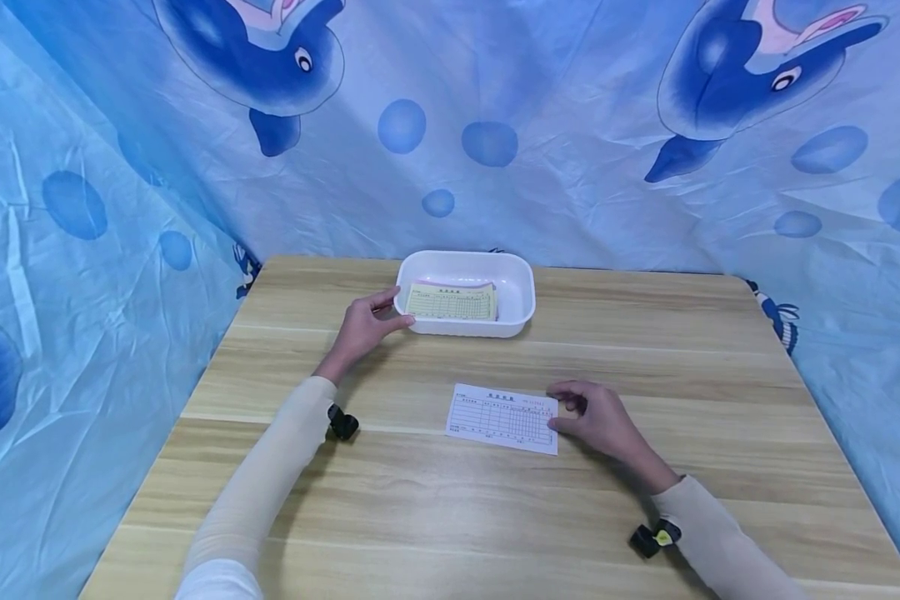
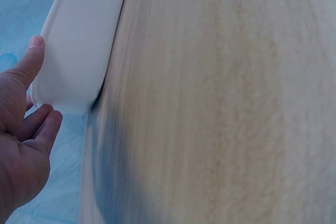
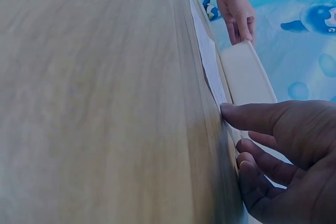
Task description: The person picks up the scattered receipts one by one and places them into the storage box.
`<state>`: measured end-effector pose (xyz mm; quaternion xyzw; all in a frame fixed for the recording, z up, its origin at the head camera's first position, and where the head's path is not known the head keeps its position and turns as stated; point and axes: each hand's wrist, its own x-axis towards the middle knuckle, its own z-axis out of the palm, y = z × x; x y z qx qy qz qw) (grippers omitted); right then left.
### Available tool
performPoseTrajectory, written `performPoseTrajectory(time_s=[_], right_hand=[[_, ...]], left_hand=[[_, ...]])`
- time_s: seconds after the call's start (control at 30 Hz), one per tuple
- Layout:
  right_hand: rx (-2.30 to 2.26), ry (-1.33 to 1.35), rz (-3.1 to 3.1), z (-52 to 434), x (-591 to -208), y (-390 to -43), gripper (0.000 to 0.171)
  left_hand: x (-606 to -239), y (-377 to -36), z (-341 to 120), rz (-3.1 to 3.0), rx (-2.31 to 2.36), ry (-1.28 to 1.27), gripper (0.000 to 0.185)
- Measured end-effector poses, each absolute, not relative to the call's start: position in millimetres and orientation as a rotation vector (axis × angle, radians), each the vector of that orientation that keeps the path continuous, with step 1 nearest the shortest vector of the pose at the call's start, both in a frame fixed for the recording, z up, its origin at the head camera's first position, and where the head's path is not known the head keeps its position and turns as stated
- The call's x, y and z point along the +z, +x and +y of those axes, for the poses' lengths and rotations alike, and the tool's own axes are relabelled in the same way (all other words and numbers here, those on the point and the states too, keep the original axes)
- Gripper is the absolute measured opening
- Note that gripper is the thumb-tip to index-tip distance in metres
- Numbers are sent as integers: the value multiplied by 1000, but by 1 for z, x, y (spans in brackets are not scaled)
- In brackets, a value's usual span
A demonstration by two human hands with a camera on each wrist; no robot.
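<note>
My left hand [image 1: 363, 327] holds the left end of a white plastic tray [image 1: 521, 325], its thumb at the near corner and its fingers at the end wall. Inside the tray lie several printed form slips, a yellow slip [image 1: 450, 302] on top and a pinkish edge showing beneath. Nearer to me, a white printed form slip [image 1: 487, 421] is low over the table, slightly slanted. By its right edge my right hand [image 1: 596, 417] holds that slip, thumb at the side and forefinger at the upper corner. In the right wrist view the thumb [image 3: 252, 116] overlaps the paper's edge.
The wood-grain table [image 1: 390, 517] runs back to a blue curtain [image 1: 570, 200] printed with dolphins and bubbles. The tray stands close to the table's back edge. Each wrist wears a small black camera, one of them the left camera [image 1: 342, 422].
</note>
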<state>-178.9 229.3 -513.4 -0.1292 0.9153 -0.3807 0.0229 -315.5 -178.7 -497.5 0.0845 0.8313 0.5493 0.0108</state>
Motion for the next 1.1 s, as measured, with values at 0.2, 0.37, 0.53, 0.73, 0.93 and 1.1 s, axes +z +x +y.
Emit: performPoseTrajectory(time_s=[0.2,0.37,0.53,0.73,0.93,1.1], right_hand=[[-1207,-417,2834,229,-515,-182,46],[-1219,-402,2816,229,-516,-182,42],[-1244,-384,2807,229,-517,-183,36],[-1279,-377,2799,229,-517,-183,25],[-1341,-352,2787,229,-516,-183,17],[-1370,-289,2774,230,-517,-182,13]], left_hand=[[-496,-316,-178,2594,1723,256,77],[-496,-317,-179,2603,1714,255,75],[-496,-317,-178,2608,1714,258,73],[-497,-317,-179,2604,1714,254,73],[-497,-317,-179,2604,1707,252,73],[-499,-316,-180,2600,1711,258,74]])
